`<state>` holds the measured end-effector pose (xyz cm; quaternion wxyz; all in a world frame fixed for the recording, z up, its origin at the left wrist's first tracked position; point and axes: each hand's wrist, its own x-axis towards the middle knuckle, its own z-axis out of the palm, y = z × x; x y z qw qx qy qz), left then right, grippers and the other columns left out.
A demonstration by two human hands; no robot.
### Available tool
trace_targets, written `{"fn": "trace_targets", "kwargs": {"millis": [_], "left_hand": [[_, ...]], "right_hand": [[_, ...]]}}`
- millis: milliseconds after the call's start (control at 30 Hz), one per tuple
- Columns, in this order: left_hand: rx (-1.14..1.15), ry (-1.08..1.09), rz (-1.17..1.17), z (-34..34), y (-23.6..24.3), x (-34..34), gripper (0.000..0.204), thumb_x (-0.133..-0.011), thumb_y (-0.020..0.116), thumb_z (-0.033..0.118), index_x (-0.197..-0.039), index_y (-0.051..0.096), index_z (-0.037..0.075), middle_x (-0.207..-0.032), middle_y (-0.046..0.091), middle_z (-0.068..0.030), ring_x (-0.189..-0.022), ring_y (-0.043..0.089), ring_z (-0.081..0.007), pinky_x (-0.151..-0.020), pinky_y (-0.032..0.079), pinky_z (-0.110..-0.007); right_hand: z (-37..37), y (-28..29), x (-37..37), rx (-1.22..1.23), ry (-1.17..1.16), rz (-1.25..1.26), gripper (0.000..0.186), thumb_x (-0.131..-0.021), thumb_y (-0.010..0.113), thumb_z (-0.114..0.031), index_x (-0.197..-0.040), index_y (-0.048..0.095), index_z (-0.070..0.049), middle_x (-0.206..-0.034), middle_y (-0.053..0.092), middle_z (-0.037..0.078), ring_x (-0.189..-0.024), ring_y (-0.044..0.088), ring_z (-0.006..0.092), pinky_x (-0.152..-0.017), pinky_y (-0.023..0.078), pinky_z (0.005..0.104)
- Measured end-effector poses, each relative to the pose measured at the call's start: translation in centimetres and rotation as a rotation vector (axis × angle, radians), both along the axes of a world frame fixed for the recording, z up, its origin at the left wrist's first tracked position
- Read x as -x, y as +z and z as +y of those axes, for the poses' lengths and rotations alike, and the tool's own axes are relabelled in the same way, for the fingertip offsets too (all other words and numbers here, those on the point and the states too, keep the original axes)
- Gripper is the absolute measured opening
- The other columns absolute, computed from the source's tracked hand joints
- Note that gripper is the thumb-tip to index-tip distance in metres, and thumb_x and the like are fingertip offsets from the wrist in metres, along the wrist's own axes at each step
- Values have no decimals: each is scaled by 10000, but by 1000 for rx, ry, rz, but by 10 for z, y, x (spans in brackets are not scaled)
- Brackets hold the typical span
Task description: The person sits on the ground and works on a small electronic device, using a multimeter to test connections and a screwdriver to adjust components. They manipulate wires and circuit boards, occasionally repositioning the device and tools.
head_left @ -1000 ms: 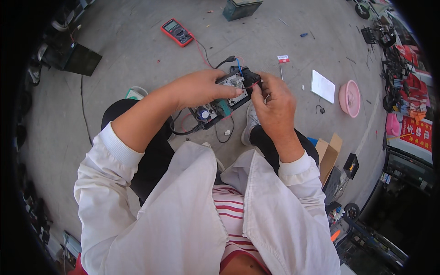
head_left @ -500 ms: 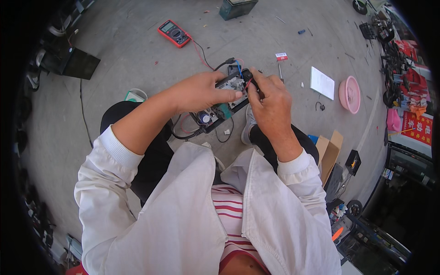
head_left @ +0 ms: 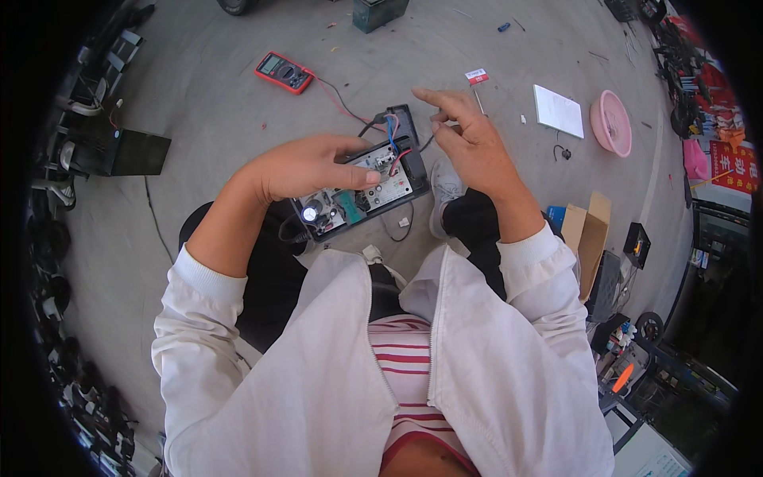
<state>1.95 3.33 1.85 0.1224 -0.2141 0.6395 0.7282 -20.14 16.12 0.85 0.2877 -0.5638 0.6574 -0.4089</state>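
My left hand (head_left: 310,168) is closed on the near-left side of an opened black electronic case (head_left: 417,171), its thumb lying over the circuit board (head_left: 393,189) inside. The board bears a round capacitor, a teal-wrapped part and a short red wire (head_left: 400,162). Blue and reddish wires run up to a black cover piece (head_left: 403,125) at the far edge. To the right, my right hand (head_left: 475,151) is off the case with nothing in it. Its index finger is stretched out and the other fingers are partly bent.
A red multimeter (head_left: 284,73) lies on the floor with its leads running to the case. Right of my hands are a screwdriver (head_left: 478,100), a white pad (head_left: 559,111), a pink basin (head_left: 610,124) and a cardboard box (head_left: 592,238). A dark box (head_left: 139,151) stands at the left.
My right hand has let go of the case's far-right end and moved up and right, its index finger now extended. The case shows more of its board; the left hand still holds it.
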Motion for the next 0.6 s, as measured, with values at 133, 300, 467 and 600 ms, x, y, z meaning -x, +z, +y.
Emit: {"fn": "trace_targets", "kwargs": {"millis": [133,300,467,600], "left_hand": [[-40,-37,-8,4,-3,-1,575,-844,706,337,-1234,553,-57,-1052,647,-80,-938,580,-122,-838,473,-262],[-15,-59,20,8,-6,0,599,-825,703,430,-1175,596,-45,-1001,655,-80,-910,590,-137,-814,467,-266],[-23,138,-69,7,-7,4,512,-847,672,428,-1097,627,-16,-954,645,-59,-868,580,-130,-776,464,-269],[41,230,-61,1,-15,5,479,-856,657,416,-1073,634,-11,-907,629,-30,-831,561,-108,-740,448,-254]], "right_hand": [[-2,-11,-9,-18,161,40,488,-879,527,-12,-1341,528,-169,-1253,496,123,-1070,531,232,-866,452,313],[-3,-13,-12,-15,91,-1,373,-873,581,-56,-1243,579,-108,-1160,541,109,-998,557,217,-826,467,317],[-1,4,-17,-4,-53,56,256,-802,692,-137,-1029,613,-49,-961,576,100,-839,580,243,-753,481,347],[2,14,-31,82,8,164,294,-762,722,-142,-1016,609,-46,-925,576,109,-831,587,255,-739,489,344]]}}
